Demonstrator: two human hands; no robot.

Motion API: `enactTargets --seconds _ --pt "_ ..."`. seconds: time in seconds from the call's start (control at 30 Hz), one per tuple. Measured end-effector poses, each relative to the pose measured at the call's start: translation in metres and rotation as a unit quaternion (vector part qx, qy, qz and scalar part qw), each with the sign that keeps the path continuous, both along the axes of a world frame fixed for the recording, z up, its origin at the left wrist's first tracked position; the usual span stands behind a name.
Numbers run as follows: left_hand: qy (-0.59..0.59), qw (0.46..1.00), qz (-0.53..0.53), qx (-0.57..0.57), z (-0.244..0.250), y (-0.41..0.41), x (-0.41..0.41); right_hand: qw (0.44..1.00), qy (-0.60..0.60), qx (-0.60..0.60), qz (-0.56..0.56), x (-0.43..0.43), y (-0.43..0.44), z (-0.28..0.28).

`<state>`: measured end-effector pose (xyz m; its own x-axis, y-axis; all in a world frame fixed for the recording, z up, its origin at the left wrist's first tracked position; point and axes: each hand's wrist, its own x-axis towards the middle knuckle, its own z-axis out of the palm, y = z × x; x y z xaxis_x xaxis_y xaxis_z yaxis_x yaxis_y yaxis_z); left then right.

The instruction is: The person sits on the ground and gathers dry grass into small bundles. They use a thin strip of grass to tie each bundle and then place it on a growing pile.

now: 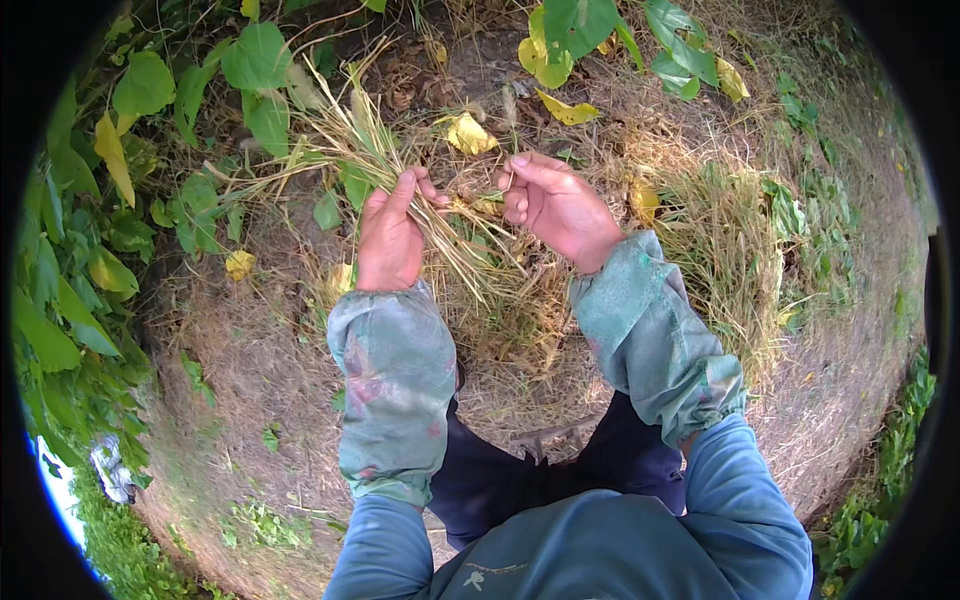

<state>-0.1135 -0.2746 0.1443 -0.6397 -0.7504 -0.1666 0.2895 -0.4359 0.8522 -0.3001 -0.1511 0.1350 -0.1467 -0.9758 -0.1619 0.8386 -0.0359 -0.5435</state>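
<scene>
My left hand (pixel 393 232) grips a loose bundle of dry grass stalks (pixel 367 150). The seed-head ends fan out to the upper left, and the cut ends stick out below toward the right. Just to the right, my right hand (pixel 555 202) pinches a single grass stem with a fuzzy seed head (pixel 510 105) between thumb and fingers. That stem stands roughly upright, apart from the bundle. Both forearms wear faded green sleeve covers (pixel 394 390). Below the hands, cut dry grass (pixel 510 322) lies on the ground in front of my legs.
A heap of cut grass (pixel 724 255) lies to the right. Leafy green plants (pixel 67 300) crowd the left side, and more broad leaves (pixel 581 26) hang at the top. Yellow fallen leaves (pixel 470 135) dot the straw-covered soil (pixel 232 330). A whitish object (pixel 112 469) sits at the lower left.
</scene>
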Motion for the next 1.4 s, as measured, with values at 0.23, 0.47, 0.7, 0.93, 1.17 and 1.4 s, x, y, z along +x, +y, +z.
enactTargets --seconds 0.23,0.47,0.7,0.93,1.17,1.4 --pt "0.101 0.992 0.037 0.063 -0.001 -0.032 0.029 0.999 -0.014 0.006 -0.03 -0.041 0.018 0.01" --pt "0.156 0.981 0.072 0.09 -0.002 -0.051 0.049 0.962 0.085 0.114 -0.232 -0.091 0.035 0.005" --pt "0.309 0.94 -0.028 0.14 0.013 -0.042 0.034 0.725 0.61 0.268 -0.173 -0.096 0.03 -0.016" --pt "0.226 0.972 0.071 -0.009 0.02 -0.037 0.035 0.926 0.325 0.048 0.184 0.016 0.032 0.008" --pt "0.199 0.968 0.148 -0.034 0.016 -0.04 0.035 0.921 0.286 0.084 0.25 0.055 0.038 0.009" --pt "0.102 0.964 0.246 0.013 0.004 -0.046 0.043 0.961 0.24 0.043 0.132 0.033 0.042 0.018"
